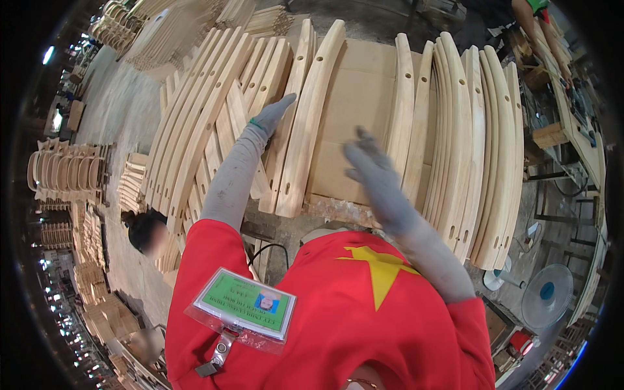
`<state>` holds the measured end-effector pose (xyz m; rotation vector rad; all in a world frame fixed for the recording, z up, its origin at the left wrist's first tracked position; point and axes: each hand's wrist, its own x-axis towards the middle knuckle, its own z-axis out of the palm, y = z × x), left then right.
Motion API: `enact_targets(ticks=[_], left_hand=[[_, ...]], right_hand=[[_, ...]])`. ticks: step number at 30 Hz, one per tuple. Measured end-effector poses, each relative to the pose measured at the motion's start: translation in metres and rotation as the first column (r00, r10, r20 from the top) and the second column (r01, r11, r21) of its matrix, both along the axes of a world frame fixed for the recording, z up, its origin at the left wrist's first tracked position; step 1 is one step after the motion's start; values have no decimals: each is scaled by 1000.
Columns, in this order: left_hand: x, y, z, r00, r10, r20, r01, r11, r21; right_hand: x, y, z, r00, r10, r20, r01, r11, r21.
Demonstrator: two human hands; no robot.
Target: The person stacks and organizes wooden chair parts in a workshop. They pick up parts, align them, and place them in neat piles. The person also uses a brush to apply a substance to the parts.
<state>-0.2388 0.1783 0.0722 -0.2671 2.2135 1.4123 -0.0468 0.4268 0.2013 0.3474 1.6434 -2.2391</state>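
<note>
Left hand (pixel 273 114), grey glove, is reaching up to centre-top of frame w/ fingers stretched out nearly flat, tips resting on a pale curved wooden slat (pixel 311 123) that's lying w/ its twin in a pair running from top centre down to mid-frame; not gripping it, palm just laid along the edge. Right hand (pixel 377 179), also gloved, is hovering mid-frame, fingers spread open and blurred, holding nothing, sitting over the bare brown board of the desk (pixel 354 97) just beside a stack of slats (pixel 468 149) filling the right side. Another fan of slats (pixel 195 123) is lying at upper left. A badge holder (pixel 244 309) is hanging on the red shirt at lower left; a fan (pixel 548 292) is standing lower right.
</note>
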Motion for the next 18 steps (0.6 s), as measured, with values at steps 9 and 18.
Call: enact_targets(ticks=[9, 18], left_hand=[[1, 29, 10, 985, -119, 125, 58, 911, 409], [7, 17, -16, 982, -27, 188, -53, 912, 408]], right_hand=[[-113, -75, -194, 989, -135, 51, 114, 948, 297], [-104, -78, -167, 971, -66, 232, 18, 979, 204]])
